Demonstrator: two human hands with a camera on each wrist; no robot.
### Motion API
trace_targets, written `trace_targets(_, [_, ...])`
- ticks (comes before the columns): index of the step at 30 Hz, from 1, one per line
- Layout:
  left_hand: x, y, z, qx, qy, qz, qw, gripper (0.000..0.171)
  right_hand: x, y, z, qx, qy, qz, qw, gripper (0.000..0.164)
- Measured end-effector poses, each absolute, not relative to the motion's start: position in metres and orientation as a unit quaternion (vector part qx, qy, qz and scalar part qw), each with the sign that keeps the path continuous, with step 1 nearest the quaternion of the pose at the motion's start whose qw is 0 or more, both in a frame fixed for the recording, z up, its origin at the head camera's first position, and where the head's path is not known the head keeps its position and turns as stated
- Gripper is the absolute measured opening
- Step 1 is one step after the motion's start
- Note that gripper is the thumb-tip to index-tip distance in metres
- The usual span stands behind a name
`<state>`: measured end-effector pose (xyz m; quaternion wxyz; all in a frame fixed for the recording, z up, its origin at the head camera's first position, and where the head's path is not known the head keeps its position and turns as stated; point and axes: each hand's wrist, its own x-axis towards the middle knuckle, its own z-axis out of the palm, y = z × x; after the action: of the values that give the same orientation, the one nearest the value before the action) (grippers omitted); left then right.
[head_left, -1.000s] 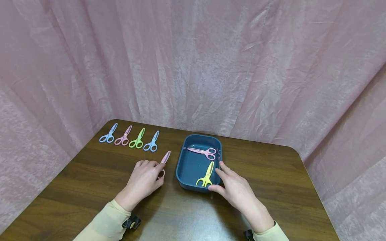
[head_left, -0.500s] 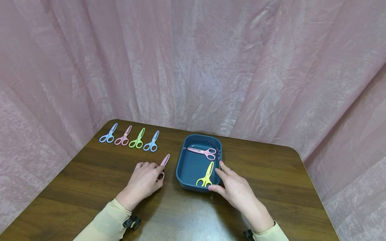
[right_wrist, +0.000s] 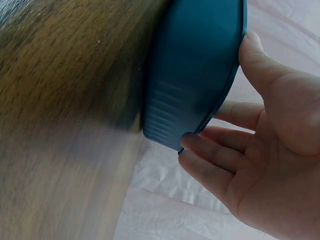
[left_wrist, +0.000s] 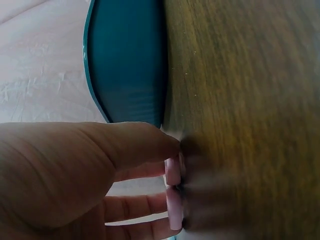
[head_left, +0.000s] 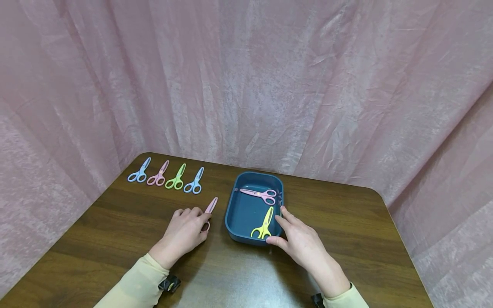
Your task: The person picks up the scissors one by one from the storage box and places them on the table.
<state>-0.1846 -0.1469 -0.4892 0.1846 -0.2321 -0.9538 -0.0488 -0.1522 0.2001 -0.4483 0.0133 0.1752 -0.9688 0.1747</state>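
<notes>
On the table lies a pair of pink scissors (head_left: 211, 206), blades pointing away from the person. My left hand (head_left: 182, 231) pinches its handle loops between thumb and fingers, low at the wood; in the left wrist view the pink handle (left_wrist: 173, 207) shows at the fingertips. To the right stands a dark blue rectangular box (head_left: 246, 237). Inside are a pale pink pair of scissors (head_left: 256, 193) and yellow scissors (head_left: 266, 222). My right hand (head_left: 304, 244) rests at the box's near right corner, thumb and relaxed fingers touching the rim (right_wrist: 235, 75).
At the back left of the wooden table (head_left: 327, 205) a row holds blue scissors (head_left: 139, 172), pink scissors (head_left: 158, 174), green scissors (head_left: 176, 177) and light blue scissors (head_left: 194, 182). A pink curtain (head_left: 250, 85) hangs behind the table.
The pink scissors under my left hand have slid slightly toward the person since a second ago, then stayed put. My right hand and the box hold their place.
</notes>
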Motion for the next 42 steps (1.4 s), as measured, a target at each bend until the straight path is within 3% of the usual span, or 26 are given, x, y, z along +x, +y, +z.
trace_targets(20, [-0.150, -0.147, -0.481, -0.260, -0.957, -0.023, 0.128, 0.051, -0.152, 0.202, -0.449, 0.175, -0.969, 0.172, 0.018, 0.074])
trace_targets(42, [-0.161, -0.145, -0.483, -0.260, -0.963, -0.043, 0.051, 0.062, -0.153, 0.201, -0.449, 0.174, -0.970, 0.171, 0.012, 0.075])
